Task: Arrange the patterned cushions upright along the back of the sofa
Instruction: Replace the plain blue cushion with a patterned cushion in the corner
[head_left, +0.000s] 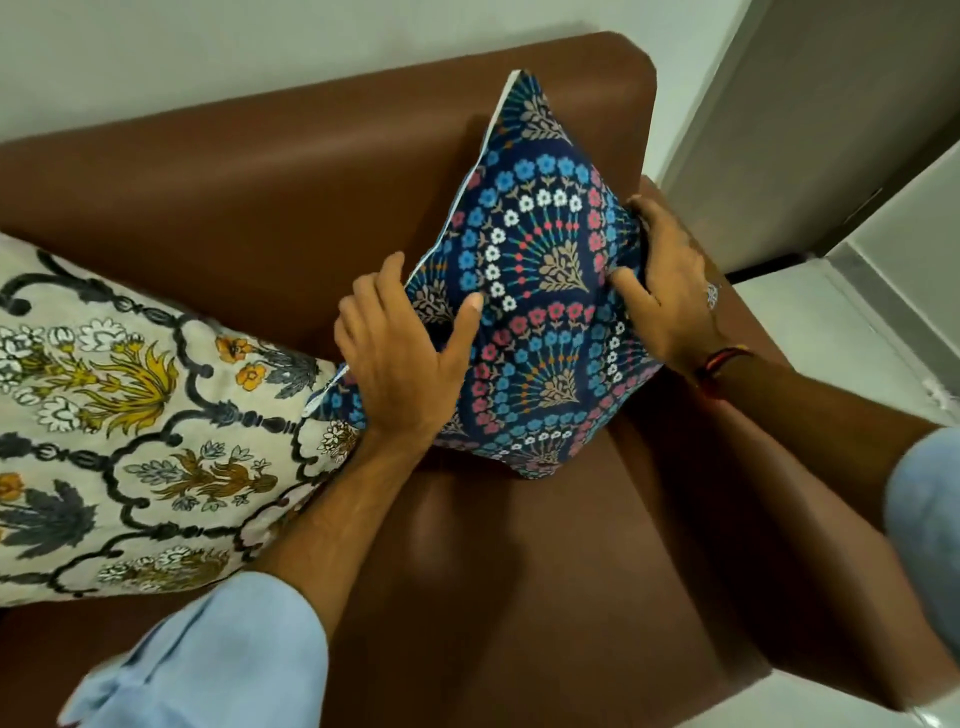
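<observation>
Navy floral cushion (524, 280), brown sofa (291, 171)

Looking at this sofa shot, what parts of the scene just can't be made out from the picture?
Head view only:
- The cream floral cushion: its left part is cut off by the frame edge.
- The navy flower-patterned cushion: its back is turned away; the left hand and right hand cover both side edges.
- The brown leather sofa: its left end lies outside the frame.
- The pale blue sleeves: blurred.

A home living room; brown sofa (311, 171) (patterned cushions (530, 291)).
</observation>
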